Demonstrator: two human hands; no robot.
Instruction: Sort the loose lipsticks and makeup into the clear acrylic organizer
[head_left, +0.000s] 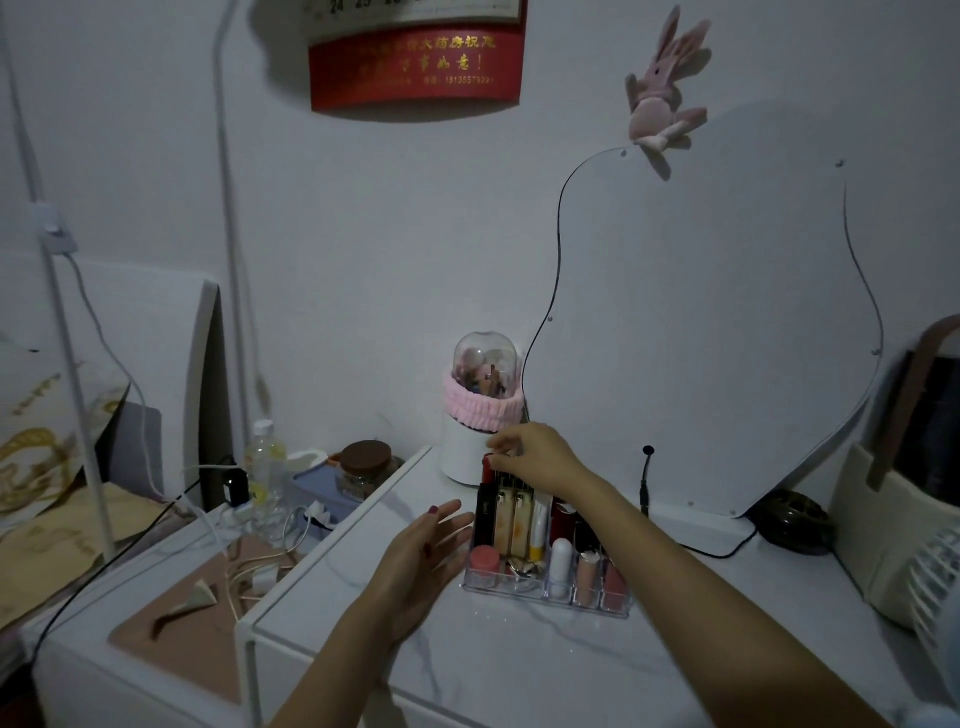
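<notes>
A clear acrylic organizer sat on a white marble-patterned tabletop, its slots already crowded with upright lipsticks and tubes. At its back left corner stood a tall red-and-black lipstick, rising above its neighbours. The right hand reached over the back row, fingers curled down and pinching the red top of that lipstick. The left hand lay flat and open, fingers straight, touching or just beside the organizer's left wall, holding nothing. No loose makeup showed on the tabletop, so the sorting looked nearly done

Behind the organizer stood a white canister with a pink fluffy band and a clear dome, close to the right hand's knuckles. A wavy-edged mirror leaned against the wall, and a thin black cable rose just beside the right forearm

The likely risks: the tall lipstick, pressed in at an angle, could tip and knock over the tightly packed tubes beside it; a push could slide the light tray if the left hand did not brace it; the forearm could snag the cable when it withdrew
</notes>
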